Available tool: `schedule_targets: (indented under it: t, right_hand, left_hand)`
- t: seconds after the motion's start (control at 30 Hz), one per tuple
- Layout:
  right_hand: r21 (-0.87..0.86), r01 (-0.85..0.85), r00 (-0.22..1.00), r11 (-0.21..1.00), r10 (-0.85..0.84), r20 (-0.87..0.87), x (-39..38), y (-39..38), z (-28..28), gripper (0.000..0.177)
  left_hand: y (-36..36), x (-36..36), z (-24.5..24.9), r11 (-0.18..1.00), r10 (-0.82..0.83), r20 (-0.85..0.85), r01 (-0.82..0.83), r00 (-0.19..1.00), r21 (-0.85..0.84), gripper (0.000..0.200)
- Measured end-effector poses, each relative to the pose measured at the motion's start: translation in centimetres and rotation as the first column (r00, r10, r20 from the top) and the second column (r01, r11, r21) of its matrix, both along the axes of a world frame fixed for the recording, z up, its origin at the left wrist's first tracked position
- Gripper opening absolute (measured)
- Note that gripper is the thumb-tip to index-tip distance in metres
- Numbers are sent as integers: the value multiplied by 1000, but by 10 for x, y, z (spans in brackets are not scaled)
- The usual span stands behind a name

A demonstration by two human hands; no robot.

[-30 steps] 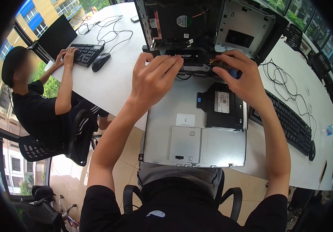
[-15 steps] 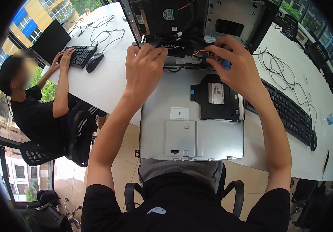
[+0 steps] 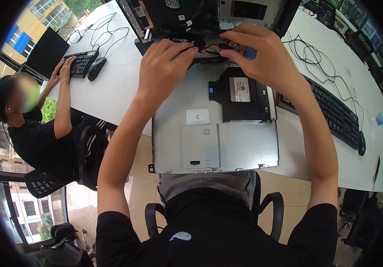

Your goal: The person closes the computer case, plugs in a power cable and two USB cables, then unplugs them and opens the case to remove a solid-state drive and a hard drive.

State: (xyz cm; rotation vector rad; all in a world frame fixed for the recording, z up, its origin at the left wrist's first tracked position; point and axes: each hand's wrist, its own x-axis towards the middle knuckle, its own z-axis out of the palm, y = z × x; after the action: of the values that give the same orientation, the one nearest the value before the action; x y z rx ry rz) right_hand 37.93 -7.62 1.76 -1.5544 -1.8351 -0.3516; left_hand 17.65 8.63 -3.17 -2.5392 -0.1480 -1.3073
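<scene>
My right hand (image 3: 267,51) is over the lower edge of the open computer case (image 3: 289,18), thumb and index finger closed on the black end of a cable (image 3: 227,46) with thin coloured wires. My left hand (image 3: 164,64) is just left of it, fingers bent and pressed together by the black Lexar-marked part (image 3: 180,40). What its fingertips grip is hidden. A black optical drive (image 3: 241,104) with a white label lies below my hands on a silver metal panel (image 3: 249,144). Beside the drive is a white card (image 3: 197,116) marked 3.
A keyboard (image 3: 333,115) and a mouse (image 3: 361,143) lie right of the panel, near tangled cables (image 3: 316,62) and a plastic bottle (image 3: 381,119). At left, a person (image 3: 36,133) sits with hands at another keyboard (image 3: 82,63), beside a mouse (image 3: 96,69).
The view has shifted, so the case sits higher in it. My left hand has come closer to my right hand and the coloured wires, its fingers now reaching rightward across the Lexar part.
</scene>
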Motion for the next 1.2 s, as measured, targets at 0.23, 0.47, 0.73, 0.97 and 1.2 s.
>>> schedule_targets:
  t: [0.23, 0.47, 0.73, 0.97, 1.2]
  right_hand:
    - [-657, 193, 973, 729, -57, 223, 6, -51, 39, 114]
    - [-790, 294, 925, 537, 48, 377, -14, -33, 9, 128]
    - [-825, 306, 918, 474, 81, 387, -9, -35, 24, 125]
    - [-720, 314, 940, 619, -94, 329, -1, -69, 76, 128]
    - [-286, 333, 912, 899, -230, 339, -4, -90, 96, 120]
  left_hand:
    - [-1, 0, -4, 999, 2, 39, 0, 999, -52, 18]
    - [-16, -5, 8, 994, 29, -5, -29, 1000, -108, 26]
    - [-26, -12, 31, 995, -23, 69, 30, 997, -98, 33]
    - [-26, -14, 67, 996, -91, 221, 88, 971, 23, 29]
    - [-3, -2, 128, 973, -205, 333, 154, 920, 172, 28]
